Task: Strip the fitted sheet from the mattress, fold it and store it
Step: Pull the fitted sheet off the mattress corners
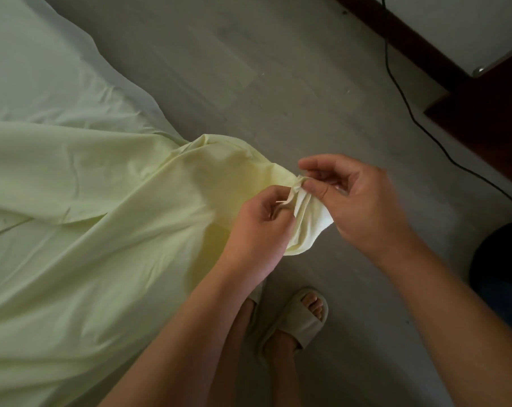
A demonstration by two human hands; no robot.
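Note:
The pale yellow-green fitted sheet lies loose over the bed on the left, and one corner is pulled out over the floor toward me. My left hand grips that corner with curled fingers. Just to its right, my right hand pinches the gathered tip of the corner between thumb and forefinger. A small pocket of fabric hangs down between the two hands. The mattress is hidden under the sheet.
Grey wooden floor fills the middle. A black cable runs across it at the right, near dark brown furniture. A dark round object sits at the right edge. My feet in pale slippers stand below the hands.

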